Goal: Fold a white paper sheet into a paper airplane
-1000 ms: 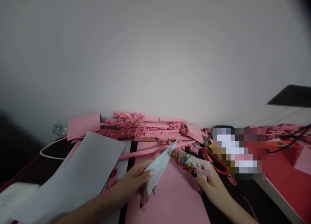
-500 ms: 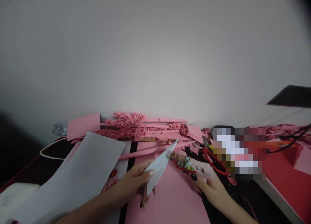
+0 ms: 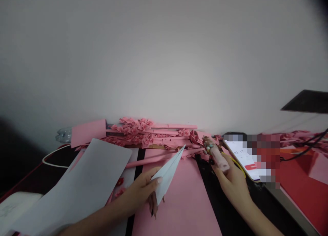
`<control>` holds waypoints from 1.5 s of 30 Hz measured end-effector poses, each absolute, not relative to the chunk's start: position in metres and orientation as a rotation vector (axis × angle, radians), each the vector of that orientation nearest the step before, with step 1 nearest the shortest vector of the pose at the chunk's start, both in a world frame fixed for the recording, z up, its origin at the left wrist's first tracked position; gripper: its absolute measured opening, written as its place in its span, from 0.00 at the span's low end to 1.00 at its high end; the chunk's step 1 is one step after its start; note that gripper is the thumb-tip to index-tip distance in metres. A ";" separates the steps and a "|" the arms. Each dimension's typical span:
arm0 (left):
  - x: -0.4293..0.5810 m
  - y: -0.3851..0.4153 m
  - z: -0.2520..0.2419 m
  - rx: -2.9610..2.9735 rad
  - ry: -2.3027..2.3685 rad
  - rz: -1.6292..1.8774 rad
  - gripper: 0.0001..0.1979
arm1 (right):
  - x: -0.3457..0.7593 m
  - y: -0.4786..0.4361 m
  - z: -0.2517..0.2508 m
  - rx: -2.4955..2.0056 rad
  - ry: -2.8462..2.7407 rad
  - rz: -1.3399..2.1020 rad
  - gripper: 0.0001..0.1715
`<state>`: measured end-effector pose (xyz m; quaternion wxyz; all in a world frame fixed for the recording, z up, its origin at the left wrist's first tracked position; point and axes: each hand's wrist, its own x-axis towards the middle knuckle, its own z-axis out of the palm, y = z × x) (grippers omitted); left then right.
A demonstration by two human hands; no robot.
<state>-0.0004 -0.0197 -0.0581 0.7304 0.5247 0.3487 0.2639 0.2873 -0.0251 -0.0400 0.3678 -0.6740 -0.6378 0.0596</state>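
Note:
A folded white paper with a sharp point (image 3: 169, 176) is pinched between the thumb and fingers of my left hand (image 3: 147, 186), its tip pointing up and to the right. Beneath it lies a flat pink sheet (image 3: 183, 208). My right hand (image 3: 232, 178) is wrapped round a pale pink object with a colourful decorated end (image 3: 217, 157), beside the phone (image 3: 242, 157). Something yellow and curved (image 3: 238, 164) shows behind the fingers of my right hand.
Pink paper flowers (image 3: 138, 126) with rolled stems lie along the wall. Large white sheets (image 3: 84, 181) cover the left side, near a clear bottle (image 3: 63, 135). Red sheets (image 3: 299, 181) and dark cables (image 3: 311, 145) are at the right.
My right hand has moved right and slightly up, away from the white paper, carrying the decorated object. The red-handled scissors are now hidden around that hand. My left hand has barely moved.

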 end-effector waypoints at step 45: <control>-0.015 -0.001 -0.051 2.636 0.858 0.420 0.08 | 0.233 -0.004 -0.021 -1.205 -2.401 0.994 0.08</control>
